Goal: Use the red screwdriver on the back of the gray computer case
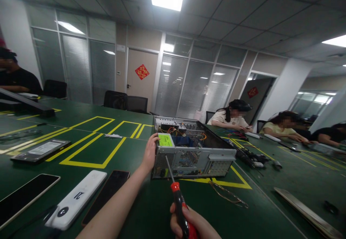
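Note:
An open computer case [194, 161] lies on the green table, its rear panel facing me. My left hand [150, 150] is against its left side, the fingers bent over the top edge beside a yellow-green label [165, 140]. In my right hand [189, 221], fingers wrapped round the handle, is a red and black screwdriver [180, 204]. Its shaft points up and away, the tip in front of the perforated left part of the rear panel; whether it touches is unclear. Coloured wires show inside the case.
Left on the table [35, 123] are a hard drive [41, 150], two phones and a white power bank [78, 197]. Glasses [228, 194] lie front right of the case, with cables [250, 154] and a long strip [305, 208] farther right. Several people sit around.

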Demonstrator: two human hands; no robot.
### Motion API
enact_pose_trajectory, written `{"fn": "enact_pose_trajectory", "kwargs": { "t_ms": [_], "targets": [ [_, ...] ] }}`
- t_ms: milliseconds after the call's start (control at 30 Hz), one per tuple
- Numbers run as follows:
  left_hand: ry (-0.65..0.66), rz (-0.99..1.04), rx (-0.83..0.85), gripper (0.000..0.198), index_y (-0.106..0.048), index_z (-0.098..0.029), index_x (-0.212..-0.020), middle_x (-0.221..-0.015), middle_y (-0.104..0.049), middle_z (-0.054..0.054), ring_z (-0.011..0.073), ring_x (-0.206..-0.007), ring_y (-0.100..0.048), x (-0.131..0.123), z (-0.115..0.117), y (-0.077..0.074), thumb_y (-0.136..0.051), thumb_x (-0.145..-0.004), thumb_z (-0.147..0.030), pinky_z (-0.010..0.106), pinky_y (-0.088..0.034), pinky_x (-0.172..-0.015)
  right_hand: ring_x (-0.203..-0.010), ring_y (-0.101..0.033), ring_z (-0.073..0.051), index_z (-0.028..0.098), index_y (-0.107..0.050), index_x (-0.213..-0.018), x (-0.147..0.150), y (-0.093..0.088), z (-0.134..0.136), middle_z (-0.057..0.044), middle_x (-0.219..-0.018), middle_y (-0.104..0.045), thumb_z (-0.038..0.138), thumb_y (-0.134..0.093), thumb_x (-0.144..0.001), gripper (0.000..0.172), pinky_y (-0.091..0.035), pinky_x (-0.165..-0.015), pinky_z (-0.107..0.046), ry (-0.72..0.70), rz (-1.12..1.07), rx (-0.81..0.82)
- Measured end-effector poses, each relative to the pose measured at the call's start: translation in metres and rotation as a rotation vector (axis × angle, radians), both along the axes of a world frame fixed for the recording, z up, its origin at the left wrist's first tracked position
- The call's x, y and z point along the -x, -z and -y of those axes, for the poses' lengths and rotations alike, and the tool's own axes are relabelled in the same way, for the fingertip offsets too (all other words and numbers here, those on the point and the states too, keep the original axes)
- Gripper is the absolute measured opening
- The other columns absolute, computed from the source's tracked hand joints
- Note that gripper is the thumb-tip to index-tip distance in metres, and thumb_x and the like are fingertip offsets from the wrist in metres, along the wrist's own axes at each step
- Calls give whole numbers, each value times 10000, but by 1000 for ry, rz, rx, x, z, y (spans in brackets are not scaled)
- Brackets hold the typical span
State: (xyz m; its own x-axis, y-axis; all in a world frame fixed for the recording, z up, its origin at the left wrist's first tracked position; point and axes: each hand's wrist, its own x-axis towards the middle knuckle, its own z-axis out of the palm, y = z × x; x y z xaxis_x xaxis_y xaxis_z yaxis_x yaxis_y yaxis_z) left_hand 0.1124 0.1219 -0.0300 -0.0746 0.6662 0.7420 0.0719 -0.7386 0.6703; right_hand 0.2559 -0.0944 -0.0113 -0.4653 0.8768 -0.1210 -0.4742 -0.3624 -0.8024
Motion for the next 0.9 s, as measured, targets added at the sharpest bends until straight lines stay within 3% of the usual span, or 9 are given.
{"fn": "enact_pose_trajectory", "kwargs": {
  "t_ms": [200,400,900],
  "targets": [
    [10,2,4,464,-595,-222,-1064,-1369,-539,94,214,-1312,-491,1,-1,0,-248,-983,-519,443,-361,-1146,-303,-265,1,199,-579,-889,-1,-9,1,90,-565,-556,589,-735,-718,454,-130,-350,-168,60,-72,95],
    [6,10,1,468,-595,-221,-1078,-1378,-529,92,211,-1323,-479,-1,-3,3,-237,-987,-508,437,-348,-1156,-308,-299,2,195,-565,-878,-3,-11,3,81,-577,-574,554,-769,-691,454,-126,-346,-165,122,-112,105],
    [14,4,2,446,-591,-229,-1083,-1382,-527,87,212,-1329,-476,1,1,0,-256,-985,-507,438,-349,-1158,-294,-310,2,192,-560,-841,-2,-6,2,81,-555,-588,548,-803,-637,476,-105,-332,-164,120,-122,149]
  ]
}}
